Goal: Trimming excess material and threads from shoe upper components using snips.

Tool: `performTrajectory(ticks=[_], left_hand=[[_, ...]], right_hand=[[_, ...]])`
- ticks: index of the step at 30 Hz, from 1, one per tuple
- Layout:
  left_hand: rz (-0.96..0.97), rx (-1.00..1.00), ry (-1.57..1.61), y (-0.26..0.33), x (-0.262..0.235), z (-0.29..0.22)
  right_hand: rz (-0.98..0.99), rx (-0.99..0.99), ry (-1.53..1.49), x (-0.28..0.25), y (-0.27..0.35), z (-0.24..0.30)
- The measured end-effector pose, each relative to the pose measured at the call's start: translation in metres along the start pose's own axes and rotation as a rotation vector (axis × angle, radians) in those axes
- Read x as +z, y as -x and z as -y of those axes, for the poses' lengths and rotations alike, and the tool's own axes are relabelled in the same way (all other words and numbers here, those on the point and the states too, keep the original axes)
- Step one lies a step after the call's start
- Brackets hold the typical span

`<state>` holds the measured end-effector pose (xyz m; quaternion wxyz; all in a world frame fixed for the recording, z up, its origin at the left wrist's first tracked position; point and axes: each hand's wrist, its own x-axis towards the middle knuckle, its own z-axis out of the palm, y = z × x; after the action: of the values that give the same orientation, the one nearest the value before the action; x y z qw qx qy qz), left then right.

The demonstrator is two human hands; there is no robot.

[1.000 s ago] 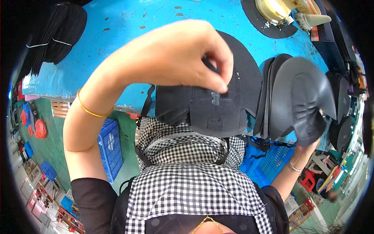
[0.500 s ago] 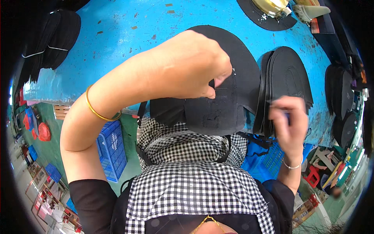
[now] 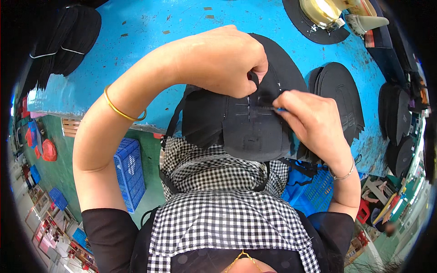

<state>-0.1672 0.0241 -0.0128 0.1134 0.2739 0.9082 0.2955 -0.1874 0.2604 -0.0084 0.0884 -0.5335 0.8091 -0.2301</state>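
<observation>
Both hands are over a black, round-ended sheet piece with stitched lines, at the table's near edge. Fingers curled, my left hand pinches a small black flap above the piece's middle. My right hand is closed on a thin tool with a fine toothed or bristled edge, a spot of blue by the fingertips. It lies low over the stitched lines; I cannot tell if it touches them. More black pieces lie fanned on the left. Right of my hand stands a stack of black oval pieces.
The blue table carries tied black pieces at far left. A yellowish pot with white smears stands at far right beside a pale nozzle-like thing. More black stacks line the right edge. Blue crates stand below.
My right hand has moved left from the oval stack to the sheet piece, bringing the thin tool over it. My left hand now pinches up a black flap. The view has shifted slightly.
</observation>
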Motion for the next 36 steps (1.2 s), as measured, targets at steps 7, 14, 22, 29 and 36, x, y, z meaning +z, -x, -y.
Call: performTrajectory(ticks=[7,14,22,29,36], left_hand=[[-0.01,0.036,-0.005,0.004,0.0,0.005],[-0.009,0.06,0.03,0.006,0.001,0.009],[-0.147,-0.116,0.444,0.016,0.001,0.02],[-0.407,-0.253,1.09,0.021,-0.049,-0.003],[-0.654,-0.315,0.441,0.06,-0.056,0.007]], right_hand=[[-0.032,0.096,-0.082,-0.006,-0.005,0.0],[0.099,0.181,0.029,-0.003,-0.019,0.001],[0.052,0.175,0.042,-0.006,-0.01,0.026],[0.033,0.047,0.752,0.051,-0.015,0.08],[-0.373,0.175,-0.311,0.013,-0.026,0.024]])
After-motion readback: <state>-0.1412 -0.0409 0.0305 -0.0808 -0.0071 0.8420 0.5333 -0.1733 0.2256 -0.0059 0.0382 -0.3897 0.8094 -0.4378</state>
